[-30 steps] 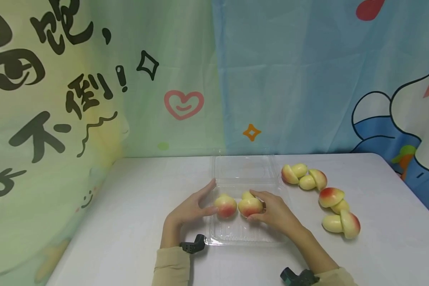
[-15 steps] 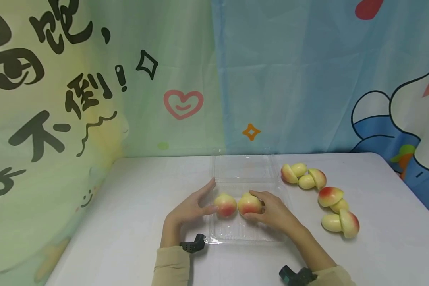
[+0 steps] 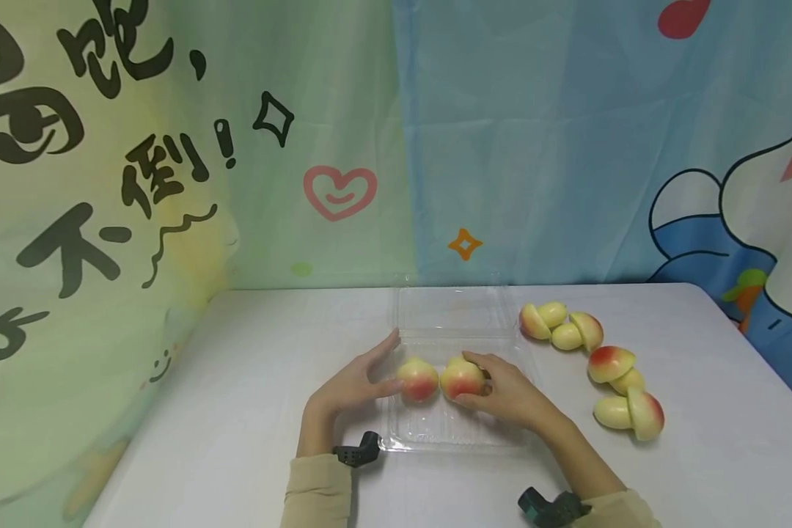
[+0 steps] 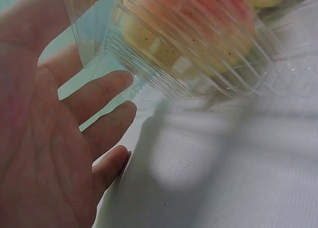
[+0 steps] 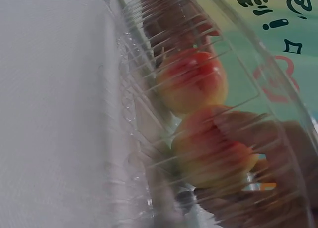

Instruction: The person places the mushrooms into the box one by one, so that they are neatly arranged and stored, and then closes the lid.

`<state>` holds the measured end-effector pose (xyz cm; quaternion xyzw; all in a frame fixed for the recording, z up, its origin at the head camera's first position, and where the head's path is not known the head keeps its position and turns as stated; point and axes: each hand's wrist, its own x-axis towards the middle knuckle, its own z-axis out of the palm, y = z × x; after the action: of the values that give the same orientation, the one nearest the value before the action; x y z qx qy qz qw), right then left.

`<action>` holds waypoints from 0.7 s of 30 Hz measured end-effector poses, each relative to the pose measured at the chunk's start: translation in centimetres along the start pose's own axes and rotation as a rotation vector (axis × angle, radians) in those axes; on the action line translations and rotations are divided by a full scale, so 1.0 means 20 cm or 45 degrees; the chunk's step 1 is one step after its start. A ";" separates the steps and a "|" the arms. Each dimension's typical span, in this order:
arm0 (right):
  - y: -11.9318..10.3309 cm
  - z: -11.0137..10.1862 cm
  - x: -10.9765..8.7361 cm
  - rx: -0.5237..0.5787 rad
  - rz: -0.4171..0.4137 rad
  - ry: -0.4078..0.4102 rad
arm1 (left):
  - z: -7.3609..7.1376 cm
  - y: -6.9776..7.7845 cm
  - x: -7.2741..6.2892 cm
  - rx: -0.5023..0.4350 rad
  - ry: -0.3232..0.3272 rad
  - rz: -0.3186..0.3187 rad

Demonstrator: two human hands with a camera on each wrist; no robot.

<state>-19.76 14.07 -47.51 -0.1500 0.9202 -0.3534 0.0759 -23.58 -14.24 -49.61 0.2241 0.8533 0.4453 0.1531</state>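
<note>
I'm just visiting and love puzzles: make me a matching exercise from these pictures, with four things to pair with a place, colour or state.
Things:
1. Right hand
2. Box
3. Heart
4. Left hand

Descriptions:
A. Pinkish red, on the backdrop
B. At the left side of the box
C. Gripping a mushroom
D. Clear and open

Right pairs: 1-C, 2-D, 3-A, 4-B

white table (image 3: 237, 411), clear plastic box (image 3: 455, 434), four mushroom-shaped pieces (image 3: 646, 414)
</note>
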 end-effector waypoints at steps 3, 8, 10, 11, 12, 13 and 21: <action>0.00 0.00 0.00 0.016 -0.001 0.023 | 0.00 0.00 0.00 0.002 0.000 -0.001; 0.00 0.00 0.00 0.061 0.013 0.040 | 0.00 0.00 0.00 0.002 -0.001 0.001; -0.01 0.00 0.00 0.061 0.023 0.049 | 0.00 0.00 0.00 0.008 -0.001 -0.002; -0.01 0.00 0.00 0.058 0.027 0.053 | 0.00 0.00 0.00 0.012 -0.001 -0.004; -0.01 0.00 0.00 0.055 0.031 0.057 | 0.00 0.00 0.00 0.013 -0.001 -0.006; -0.01 0.01 0.00 0.052 0.034 0.060 | 0.00 0.00 0.00 0.014 -0.002 -0.007; -0.01 0.00 0.00 0.041 0.023 0.067 | 0.00 0.01 0.00 0.008 0.005 -0.011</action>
<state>-19.80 13.94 -47.46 -0.1313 0.9173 -0.3715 0.0573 -23.52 -14.16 -49.40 0.2198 0.8561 0.4423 0.1525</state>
